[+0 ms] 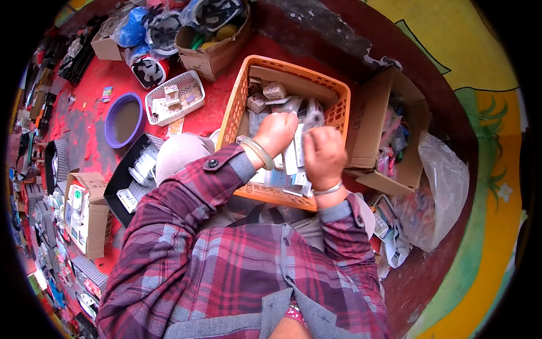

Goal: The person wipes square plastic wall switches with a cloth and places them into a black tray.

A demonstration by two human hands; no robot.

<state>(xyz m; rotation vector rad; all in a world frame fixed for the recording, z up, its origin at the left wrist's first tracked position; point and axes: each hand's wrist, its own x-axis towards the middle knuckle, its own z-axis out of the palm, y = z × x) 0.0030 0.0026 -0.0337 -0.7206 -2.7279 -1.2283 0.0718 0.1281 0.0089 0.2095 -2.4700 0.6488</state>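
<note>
The left grip [278,134] and right grip [326,158] are curled over the orange basket [299,68], fingers mostly folded; what they pinch is hidden, so I cannot tell. White packets [290,161] lie beneath, from the basket's middle toward its near edge, too jumbled to count. Best lift one at a time, steadying its neighbours. Counted: at least two small boxes [275,90] toward the far-left corner, one orange basket.

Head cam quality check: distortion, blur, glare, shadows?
Head view: strong fisheye, black corners, painted wall curving along the right rim. Head view: right hand slightly soft, possibly motion; left hand clearer. Head view: pale sheen on clear plastic bag; lighting diffuse, no hard shadows evident.
</note>
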